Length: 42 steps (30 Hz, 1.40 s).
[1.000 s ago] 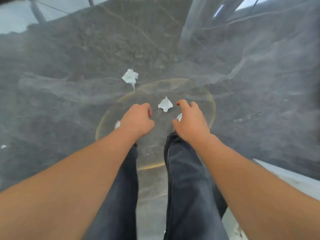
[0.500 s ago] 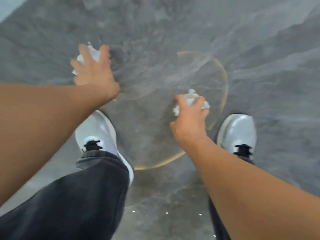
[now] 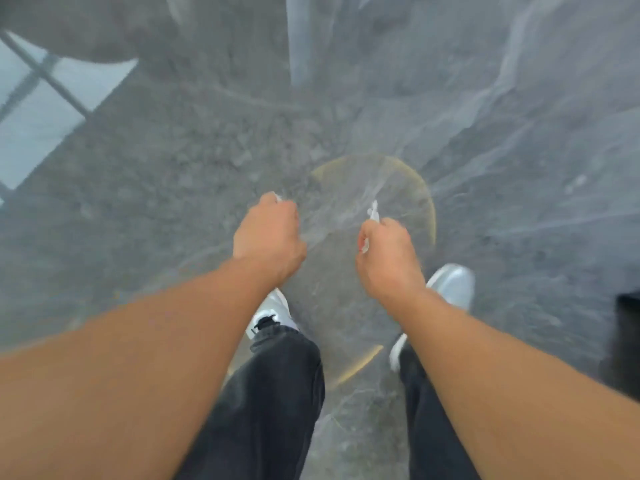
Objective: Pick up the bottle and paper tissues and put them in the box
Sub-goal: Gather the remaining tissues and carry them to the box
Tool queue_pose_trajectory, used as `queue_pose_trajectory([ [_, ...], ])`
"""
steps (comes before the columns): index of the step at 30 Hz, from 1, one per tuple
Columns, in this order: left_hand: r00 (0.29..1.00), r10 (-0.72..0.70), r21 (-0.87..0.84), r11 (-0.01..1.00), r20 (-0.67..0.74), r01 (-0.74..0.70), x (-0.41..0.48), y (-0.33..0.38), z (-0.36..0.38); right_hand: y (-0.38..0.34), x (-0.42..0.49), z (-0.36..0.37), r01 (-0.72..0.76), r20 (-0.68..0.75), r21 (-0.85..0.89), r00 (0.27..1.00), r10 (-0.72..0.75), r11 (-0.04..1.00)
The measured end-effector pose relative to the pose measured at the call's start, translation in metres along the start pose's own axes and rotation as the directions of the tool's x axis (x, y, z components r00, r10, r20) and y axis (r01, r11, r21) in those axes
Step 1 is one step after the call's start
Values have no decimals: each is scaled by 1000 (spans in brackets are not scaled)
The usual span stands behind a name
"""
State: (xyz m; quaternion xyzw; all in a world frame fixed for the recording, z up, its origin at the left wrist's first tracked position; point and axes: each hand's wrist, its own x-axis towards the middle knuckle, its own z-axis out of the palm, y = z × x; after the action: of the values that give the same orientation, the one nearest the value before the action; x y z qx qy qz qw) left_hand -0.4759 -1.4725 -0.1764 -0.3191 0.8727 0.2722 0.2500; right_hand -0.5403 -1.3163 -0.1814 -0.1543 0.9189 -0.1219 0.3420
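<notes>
My left hand (image 3: 268,237) is closed in a fist around a crumpled white paper tissue (image 3: 277,198); only a small white corner shows past the knuckles. My right hand (image 3: 388,252) is also closed on a white paper tissue (image 3: 373,213), which sticks out above the thumb and beside the palm. Both fists hang above the grey marble floor, over a round brass-edged inlay (image 3: 427,206). Neither the bottle nor the box is in view.
My legs in dark trousers and two white shoes (image 3: 450,285) stand on the grey marble floor (image 3: 173,168). A pale post (image 3: 298,39) rises at the top middle. A dark object (image 3: 627,337) sits at the right edge. A bright window reflection (image 3: 31,116) lies at left.
Both hands have closed on the tissues and risen from the floor, drawing closer together. The view has tilted up as the body straightens.
</notes>
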Motion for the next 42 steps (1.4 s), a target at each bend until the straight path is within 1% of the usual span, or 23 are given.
queue_pose_trajectory([
  [2, 997, 73, -9, 997, -8, -73, -36, 25, -41, -27, -33, -39, 42, -49, -14, 998, -43, 999],
  [5, 989, 143, -38, 989, -20, -144, -93, 45, -94, -67, -84, -88, 74, -67, 46, 995, -71, 996],
  [7, 983, 181, -51, 982, -25, -183, -129, 54, -125, -86, -117, -119, 89, -76, 50, 993, -85, 995],
  [10, 987, 147, -57, 987, -59, -150, -199, 56, -160, -103, -172, -155, 61, -57, 43, 997, -58, 997],
  [12, 990, 127, -44, 991, -64, -130, -250, 51, -173, -106, -212, -175, 57, -81, -22, 995, -59, 998],
  [14, 992, 113, -9, 993, -52, -114, -306, 47, -187, -107, -263, -194, 48, -130, -49, 990, -54, 998],
  [17, 992, 109, -36, 993, -68, -111, -385, 51, -205, -106, -344, -219, -1, -180, -49, 984, -8, 999],
  [19, 986, 142, -51, 988, -92, -147, -434, 59, -215, -100, -397, -228, -38, -221, -2, 975, 36, 999],
  [23, 956, 293, 22, 956, -33, -293, -517, 80, -227, -87, -508, -229, -147, -237, 136, 955, 176, 980],
  [26, 906, 423, 69, 903, 28, -424, -555, 90, -222, -75, -590, -217, -225, -254, 198, 928, 272, 954],
  [29, 821, 556, 168, 804, 131, -571, -587, 94, -208, -61, -676, -191, -336, -298, 283, 860, 415, 898],
  [32, 738, 633, 236, 699, 235, -675, -625, 95, -188, -49, -754, -156, -461, -278, 393, 765, 581, 796],
  [35, 648, 686, 270, 588, 332, -762, -673, 94, -166, -41, -826, -117, -552, -249, 447, 679, 691, 704],
  [39, 504, 727, 295, 410, 465, -863, -751, 92, -124, -24, -914, -67, -627, -257, 517, 536, 804, 583],
  [42, 383, 718, 294, 254, 581, -921, -816, 94, -84, -10, -975, -33, -629, -242, 622, 412, 879, 466],
])
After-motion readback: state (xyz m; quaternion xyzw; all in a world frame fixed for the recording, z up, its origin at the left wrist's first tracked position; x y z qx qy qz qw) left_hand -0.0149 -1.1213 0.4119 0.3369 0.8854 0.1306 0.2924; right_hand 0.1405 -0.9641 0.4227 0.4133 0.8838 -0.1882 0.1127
